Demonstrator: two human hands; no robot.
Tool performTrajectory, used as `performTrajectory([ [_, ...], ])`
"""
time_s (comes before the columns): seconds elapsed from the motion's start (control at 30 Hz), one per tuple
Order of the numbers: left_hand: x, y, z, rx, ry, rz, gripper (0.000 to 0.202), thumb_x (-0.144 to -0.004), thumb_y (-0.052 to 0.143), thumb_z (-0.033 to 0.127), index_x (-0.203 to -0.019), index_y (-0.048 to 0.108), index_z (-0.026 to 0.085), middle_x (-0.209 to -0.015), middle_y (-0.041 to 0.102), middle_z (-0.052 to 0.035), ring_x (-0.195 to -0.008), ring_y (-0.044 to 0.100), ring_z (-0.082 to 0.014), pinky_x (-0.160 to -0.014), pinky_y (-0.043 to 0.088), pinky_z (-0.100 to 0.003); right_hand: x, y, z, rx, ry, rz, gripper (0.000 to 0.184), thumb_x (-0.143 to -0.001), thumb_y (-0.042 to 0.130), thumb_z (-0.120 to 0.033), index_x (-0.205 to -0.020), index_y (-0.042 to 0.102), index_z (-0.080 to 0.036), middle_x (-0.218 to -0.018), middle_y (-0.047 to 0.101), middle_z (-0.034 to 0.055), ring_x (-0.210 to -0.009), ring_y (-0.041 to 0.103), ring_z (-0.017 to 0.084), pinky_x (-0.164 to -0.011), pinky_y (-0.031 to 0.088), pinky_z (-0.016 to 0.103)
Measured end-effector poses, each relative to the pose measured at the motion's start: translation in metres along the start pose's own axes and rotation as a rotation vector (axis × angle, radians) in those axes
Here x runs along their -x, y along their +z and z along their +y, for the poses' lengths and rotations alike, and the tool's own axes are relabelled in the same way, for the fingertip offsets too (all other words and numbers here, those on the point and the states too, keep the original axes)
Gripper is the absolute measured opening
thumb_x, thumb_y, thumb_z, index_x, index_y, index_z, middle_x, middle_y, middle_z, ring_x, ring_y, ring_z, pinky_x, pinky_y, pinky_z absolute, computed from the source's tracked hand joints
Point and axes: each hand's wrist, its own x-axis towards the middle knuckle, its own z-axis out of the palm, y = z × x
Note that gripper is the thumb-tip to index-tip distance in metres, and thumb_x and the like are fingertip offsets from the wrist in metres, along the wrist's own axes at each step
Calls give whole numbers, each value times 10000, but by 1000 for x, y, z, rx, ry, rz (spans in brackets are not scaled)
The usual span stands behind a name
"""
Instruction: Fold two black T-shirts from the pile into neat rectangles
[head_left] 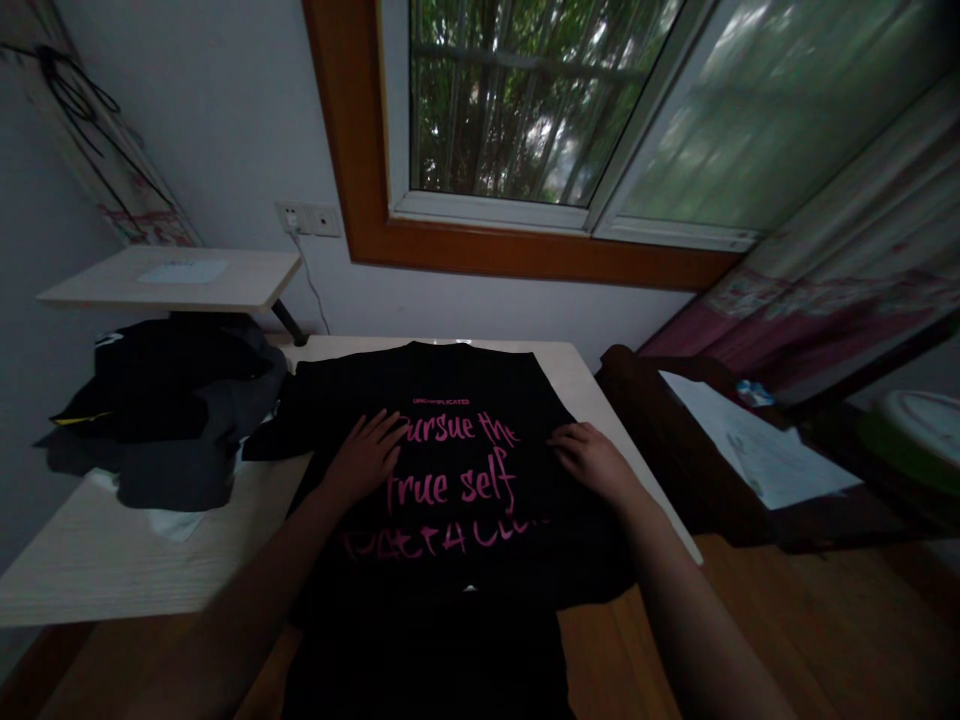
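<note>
A black T-shirt (457,400) with pink lettering lies spread on a pale wooden table (112,550), its lower part hanging over the near edge. My left hand (367,452) lies flat on the shirt's left side, fingers stretched toward the lettering. My right hand (589,457) rests palm down on the shirt's right side near the table's right edge, fingers extended leftward. Neither hand holds anything.
A heap of dark clothes (172,400) sits on the table's left part, under a small raised shelf (176,277). A dark wooden piece of furniture with white paper (757,445) stands to the right. A window (525,110) and wall socket (309,218) are behind.
</note>
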Motion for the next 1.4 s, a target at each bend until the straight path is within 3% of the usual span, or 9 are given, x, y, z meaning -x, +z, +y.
performTrajectory([
  [0.13,0,-1,0,-2,-3,2,462,-1022,427,322,-1471,530,301,-1600,453,-34,-1505,368,-263,-1245,277,-555,0,0,11,-38,26,-18,241,-894,561,-172,-1014,759,-239,-1039,725,79,-995,634,266,-927,548,436],
  [0.33,0,1,-1,-14,1,10,459,-1017,444,319,-1466,533,295,-1595,460,-32,-1505,367,-270,-1243,280,-549,5,-5,10,-26,44,-86,481,-721,568,-45,-1133,744,-220,-1138,696,94,-1049,614,267,-957,527,419],
  [0.47,0,1,0,-14,-4,17,457,-1018,443,316,-1467,528,306,-1593,464,-27,-1502,374,-261,-1243,281,-544,3,-8,4,5,39,-62,316,-817,603,-142,-1074,761,-236,-1067,707,96,-1014,612,276,-935,521,423],
  [0.6,0,0,0,-7,-6,22,456,-1021,436,324,-1467,526,311,-1594,462,-21,-1504,372,-258,-1244,284,-540,-4,-10,4,-145,145,115,189,-904,591,-302,-1001,738,-232,-997,725,88,-984,635,272,-923,515,418],
  [0.77,0,1,-1,9,-1,14,466,-1007,446,311,-1466,530,294,-1591,465,-35,-1493,389,-268,-1239,290,-551,-21,-26,12,-389,552,454,340,-899,587,-514,-974,685,-197,-902,720,55,-825,655,229,-812,508,360],
  [0.87,-1,0,-1,12,-1,15,466,-1004,451,311,-1462,534,297,-1586,473,-34,-1490,392,-270,-1236,292,-554,-31,-39,13,-414,627,510,373,-874,608,-549,-951,683,-191,-861,712,41,-811,649,221,-804,492,340],
  [1.03,-1,0,0,22,-6,14,462,-1004,452,317,-1457,541,302,-1594,462,-30,-1491,390,-271,-1236,289,-560,-37,-45,3,-468,498,354,373,-879,607,-553,-957,699,-200,-897,724,56,-831,666,225,-800,510,342],
  [1.2,-1,1,-1,14,-12,14,464,-1005,453,319,-1461,534,311,-1589,470,-20,-1495,384,-270,-1237,290,-555,-27,-37,-8,-492,251,-4,314,-862,631,-473,-1015,749,-225,-1015,755,66,-926,695,231,-845,547,350],
  [1.4,-2,-1,1,2,-17,15,463,-1000,461,307,-1458,534,306,-1578,484,-27,-1489,391,-269,-1240,287,-552,-21,-29,-12,-372,293,-119,327,-944,525,-430,-1052,762,-232,-1022,785,57,-922,731,247,-883,563,378],
])
